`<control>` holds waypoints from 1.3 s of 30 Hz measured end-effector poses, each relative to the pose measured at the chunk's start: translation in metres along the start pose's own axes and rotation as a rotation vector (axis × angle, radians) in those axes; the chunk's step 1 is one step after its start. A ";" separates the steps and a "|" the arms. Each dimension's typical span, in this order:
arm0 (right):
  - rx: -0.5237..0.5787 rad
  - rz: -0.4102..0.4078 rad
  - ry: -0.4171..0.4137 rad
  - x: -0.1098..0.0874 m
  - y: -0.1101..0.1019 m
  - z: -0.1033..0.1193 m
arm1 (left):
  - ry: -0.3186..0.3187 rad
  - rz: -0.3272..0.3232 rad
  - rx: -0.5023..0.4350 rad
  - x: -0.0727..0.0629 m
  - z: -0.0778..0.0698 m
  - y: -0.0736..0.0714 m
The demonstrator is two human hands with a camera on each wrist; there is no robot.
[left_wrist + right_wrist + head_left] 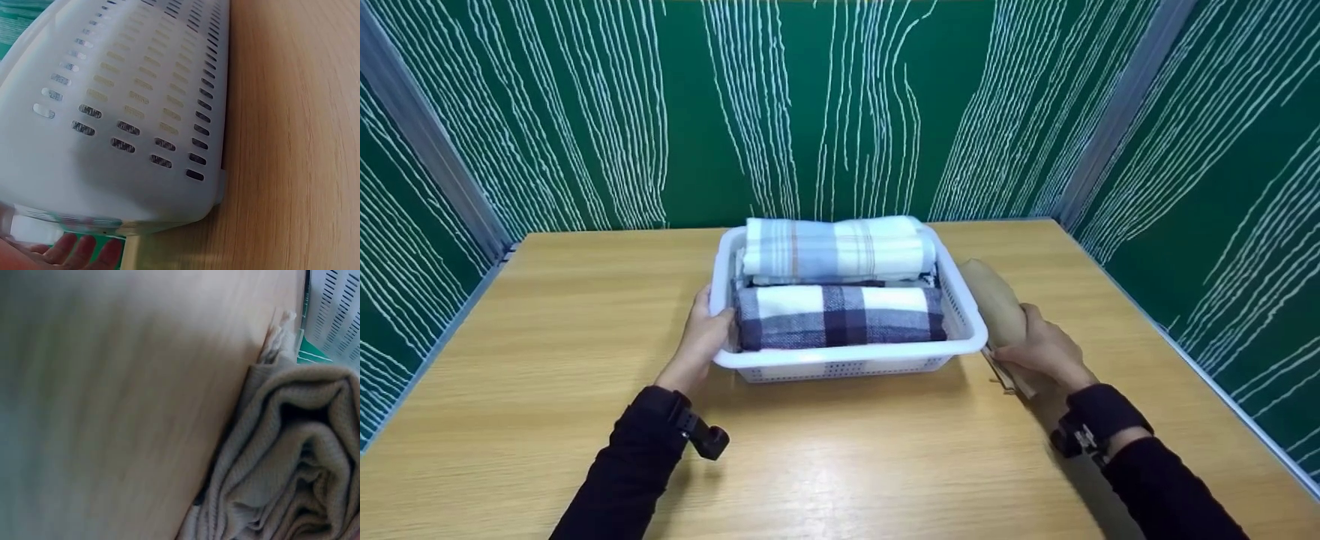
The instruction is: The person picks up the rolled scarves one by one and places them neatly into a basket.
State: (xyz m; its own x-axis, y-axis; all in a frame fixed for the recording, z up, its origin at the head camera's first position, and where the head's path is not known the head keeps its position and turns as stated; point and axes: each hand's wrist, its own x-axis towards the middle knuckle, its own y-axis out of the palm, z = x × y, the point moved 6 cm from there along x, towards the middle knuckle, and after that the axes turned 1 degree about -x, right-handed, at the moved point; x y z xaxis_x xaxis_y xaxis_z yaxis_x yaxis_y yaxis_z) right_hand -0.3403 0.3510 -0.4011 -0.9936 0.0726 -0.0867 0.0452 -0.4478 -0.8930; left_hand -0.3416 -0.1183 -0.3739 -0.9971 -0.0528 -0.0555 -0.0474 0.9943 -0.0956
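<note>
A white plastic basket with slotted walls stands mid-table. Inside it lie two rolled cloths: a pale blue-and-white plaid one behind and a dark purple-and-white checked one in front. My left hand grips the basket's left rim, thumb over the edge; in the left wrist view its fingertips show beside the basket's end. To the right of the basket, my right hand holds a rolled beige fringed scarf on the table. The right wrist view shows the scarf's coiled end; that hand is mostly hidden there.
The wooden table runs up to green panels with wavy white lines at the back and both sides. Grey metal posts stand at the corners. Each wrist carries a small black camera.
</note>
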 end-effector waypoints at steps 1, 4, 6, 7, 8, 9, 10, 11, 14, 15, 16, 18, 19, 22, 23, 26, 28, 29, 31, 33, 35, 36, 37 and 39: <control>-0.009 -0.004 -0.008 -0.001 0.000 0.000 | -0.001 0.000 -0.001 0.000 0.000 0.000; -0.020 -0.007 -0.019 -0.004 0.000 -0.002 | -0.009 -0.001 0.002 0.001 0.001 0.000; -0.019 -0.002 -0.019 -0.006 0.000 -0.003 | -0.013 0.000 0.002 0.001 0.002 0.000; -0.014 0.003 -0.014 -0.007 0.001 -0.004 | -0.013 -0.001 0.003 0.001 0.002 0.000; -0.012 0.006 -0.010 -0.007 0.001 -0.004 | -0.015 -0.001 0.006 0.002 0.002 0.000; -0.014 0.008 -0.007 -0.008 0.001 -0.005 | -0.016 -0.002 0.008 0.002 0.003 0.000; -0.010 0.012 -0.005 -0.009 0.002 -0.005 | -0.016 -0.002 0.009 0.002 0.003 0.000; -0.009 0.016 -0.002 -0.009 0.002 -0.006 | -0.015 -0.003 0.010 0.002 0.003 0.000; -0.013 0.021 -0.003 -0.011 0.002 -0.006 | -0.016 -0.006 0.010 0.002 0.004 -0.001; -0.015 0.023 -0.005 -0.012 0.002 -0.006 | -0.016 -0.005 0.009 0.002 0.004 -0.001; -0.017 0.021 -0.014 -0.013 0.001 -0.005 | -0.015 -0.003 0.007 0.002 0.003 -0.001; -0.024 0.016 -0.030 -0.015 0.000 -0.004 | -0.012 0.004 0.005 0.001 0.003 -0.001; -0.026 0.014 -0.039 -0.016 -0.001 -0.003 | -0.010 0.008 0.002 0.001 0.003 -0.001; -0.032 0.011 -0.056 -0.019 -0.001 -0.003 | -0.005 0.017 -0.003 0.000 0.002 -0.001; -0.033 0.012 -0.057 -0.020 -0.001 -0.004 | -0.004 0.019 -0.004 0.000 0.002 -0.001; -0.035 0.012 -0.068 -0.023 0.000 -0.006 | -0.008 0.014 -0.005 0.000 0.003 -0.001; -0.040 0.008 -0.077 -0.024 0.000 -0.006 | -0.016 0.012 -0.004 0.000 0.003 -0.001; -0.040 0.008 -0.080 -0.025 0.000 -0.007 | -0.018 0.010 -0.003 0.000 0.004 -0.001; -0.045 0.010 -0.083 -0.028 0.001 -0.007 | -0.020 0.009 0.001 0.000 0.004 -0.002; -0.046 0.015 -0.082 -0.030 0.001 -0.008 | -0.023 0.008 0.002 0.001 0.003 -0.002; -0.045 0.018 -0.087 -0.033 0.001 -0.008 | -0.021 0.009 0.001 0.001 0.003 -0.002; -0.046 0.018 -0.090 -0.034 0.001 -0.009 | -0.022 0.009 0.000 0.001 0.003 -0.001; -0.044 0.021 -0.092 -0.036 0.000 -0.009 | -0.022 0.010 -0.004 0.001 0.003 -0.001; -0.042 0.026 -0.097 -0.038 0.001 -0.009 | -0.021 0.010 -0.009 0.001 0.003 -0.001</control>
State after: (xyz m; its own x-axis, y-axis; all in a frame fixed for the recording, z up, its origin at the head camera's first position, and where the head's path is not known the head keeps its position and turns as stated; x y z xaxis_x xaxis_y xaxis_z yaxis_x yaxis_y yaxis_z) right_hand -0.3012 0.3564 -0.4024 -0.9973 -0.0256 -0.0685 0.0730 -0.4104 -0.9090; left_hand -0.3421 -0.1194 -0.3764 -0.9960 -0.0450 -0.0770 -0.0383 0.9956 -0.0858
